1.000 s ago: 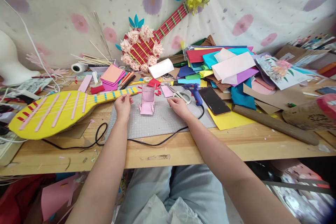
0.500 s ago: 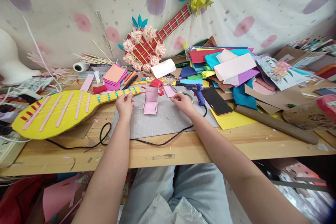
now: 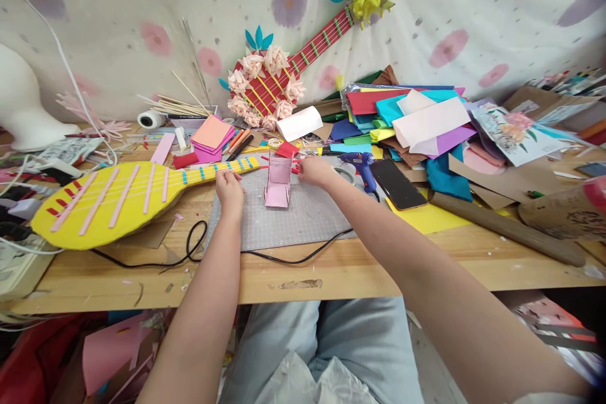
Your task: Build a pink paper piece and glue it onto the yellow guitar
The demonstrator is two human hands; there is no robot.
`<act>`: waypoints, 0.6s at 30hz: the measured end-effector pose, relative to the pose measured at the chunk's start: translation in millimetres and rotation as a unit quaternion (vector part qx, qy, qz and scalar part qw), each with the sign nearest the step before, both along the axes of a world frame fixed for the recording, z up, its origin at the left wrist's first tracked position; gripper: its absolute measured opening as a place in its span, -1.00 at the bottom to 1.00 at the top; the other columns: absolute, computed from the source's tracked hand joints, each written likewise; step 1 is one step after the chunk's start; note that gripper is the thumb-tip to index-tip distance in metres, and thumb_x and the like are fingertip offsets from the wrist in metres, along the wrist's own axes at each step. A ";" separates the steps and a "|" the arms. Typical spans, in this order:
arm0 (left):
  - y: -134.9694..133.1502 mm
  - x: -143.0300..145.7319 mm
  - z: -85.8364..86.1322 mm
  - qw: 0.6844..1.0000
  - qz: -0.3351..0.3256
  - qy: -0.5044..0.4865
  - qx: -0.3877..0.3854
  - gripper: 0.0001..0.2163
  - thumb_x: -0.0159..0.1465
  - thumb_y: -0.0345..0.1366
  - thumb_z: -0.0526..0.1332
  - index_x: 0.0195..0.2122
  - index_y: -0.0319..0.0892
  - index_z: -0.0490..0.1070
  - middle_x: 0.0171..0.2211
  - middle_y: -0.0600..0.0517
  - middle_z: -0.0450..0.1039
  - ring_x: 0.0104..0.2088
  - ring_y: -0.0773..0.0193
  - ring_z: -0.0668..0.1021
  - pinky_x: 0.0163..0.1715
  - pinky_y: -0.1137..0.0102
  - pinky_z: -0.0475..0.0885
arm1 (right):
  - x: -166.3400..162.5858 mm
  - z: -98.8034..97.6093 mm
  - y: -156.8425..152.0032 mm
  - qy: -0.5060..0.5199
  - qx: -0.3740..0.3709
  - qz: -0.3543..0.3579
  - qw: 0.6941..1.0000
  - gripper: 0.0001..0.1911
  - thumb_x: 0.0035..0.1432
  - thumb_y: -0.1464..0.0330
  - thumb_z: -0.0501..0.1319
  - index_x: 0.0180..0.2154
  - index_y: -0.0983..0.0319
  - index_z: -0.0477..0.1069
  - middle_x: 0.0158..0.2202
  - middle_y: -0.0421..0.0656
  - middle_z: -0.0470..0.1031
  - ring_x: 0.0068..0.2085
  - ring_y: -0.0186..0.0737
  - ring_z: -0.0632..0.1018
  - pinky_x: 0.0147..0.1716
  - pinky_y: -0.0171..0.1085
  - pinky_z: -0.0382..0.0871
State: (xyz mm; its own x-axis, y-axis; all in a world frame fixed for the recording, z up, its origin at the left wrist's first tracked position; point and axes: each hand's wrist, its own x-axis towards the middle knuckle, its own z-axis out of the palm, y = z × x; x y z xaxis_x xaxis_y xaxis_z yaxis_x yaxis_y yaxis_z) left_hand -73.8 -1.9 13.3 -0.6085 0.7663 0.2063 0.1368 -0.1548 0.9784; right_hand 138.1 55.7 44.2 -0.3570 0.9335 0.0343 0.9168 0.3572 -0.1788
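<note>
Head view: pink piece (image 3: 278,182) stands upright on the mat (image 3: 303,221) between my hands. Right hand (image 3: 315,170) is nearer, fingers curled just beside its top, and left hand (image 3: 230,188) is half-clenched (grasping anything? I cannot tell for either).

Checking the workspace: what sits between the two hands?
In the head view, a pink paper piece stands on the grey mat between the left hand and the right hand.

A home craft corner: coloured paper sheets (image 3: 407,117) piled right of the grey cutting mat (image 3: 293,214), glue gun (image 3: 362,167) beside it, paper guitars (image 3: 118,196) left and behind.
</note>
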 end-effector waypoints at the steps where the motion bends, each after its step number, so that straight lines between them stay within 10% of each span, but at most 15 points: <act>1: 0.1 1.1 0.4 1.000 0.015 0.001 -0.007 -0.92 0.14 -0.34 -0.03 -0.49 -0.15 0.15 -0.57 0.15 0.25 -0.68 0.48 0.25 -0.65 0.51 0.21 | -0.8 0.9 2.6 -0.004 -0.010 -0.001 1.000 -0.96 -0.13 0.43 0.21 -0.55 0.25 0.35 -0.33 0.02 0.47 -0.25 -0.06 0.47 -0.32 -0.22 0.27; 8: -3.4 11.8 6.0 0.999 -0.016 -0.021 0.024 -0.96 0.08 -0.35 0.06 -0.43 -0.18 0.19 -0.56 0.13 0.33 -0.65 0.46 0.35 -0.66 0.52 0.30 | 2.9 13.5 14.2 0.202 -0.119 -0.103 0.967 -0.84 -0.19 0.41 0.24 -0.62 0.24 0.24 -0.58 -0.19 0.36 -0.46 -0.30 0.41 -0.48 -0.35 0.20; 14: -4.8 14.8 5.8 0.997 -0.059 -0.017 0.047 -0.89 -0.02 -0.41 0.15 -0.45 -0.20 0.22 -0.52 0.10 0.37 -0.57 0.44 0.42 -0.61 0.52 0.36 | 14.5 12.8 3.9 0.601 -0.189 -0.174 0.757 -0.86 -0.16 0.47 0.16 -0.51 0.24 0.17 -0.60 -0.29 0.29 -0.60 -0.50 0.30 -0.61 -0.45 0.14; 18: -4.3 13.9 3.3 0.998 -0.050 0.010 0.047 -0.84 -0.05 -0.34 0.22 -0.46 -0.19 0.23 -0.51 0.12 0.34 -0.54 0.46 0.40 -0.61 0.55 0.35 | 25.7 3.6 -16.4 0.679 -0.178 -0.150 0.697 -0.65 -0.23 0.47 0.21 -0.33 0.20 0.16 -0.58 -0.34 0.31 -0.59 -0.47 0.35 -0.62 -0.45 0.20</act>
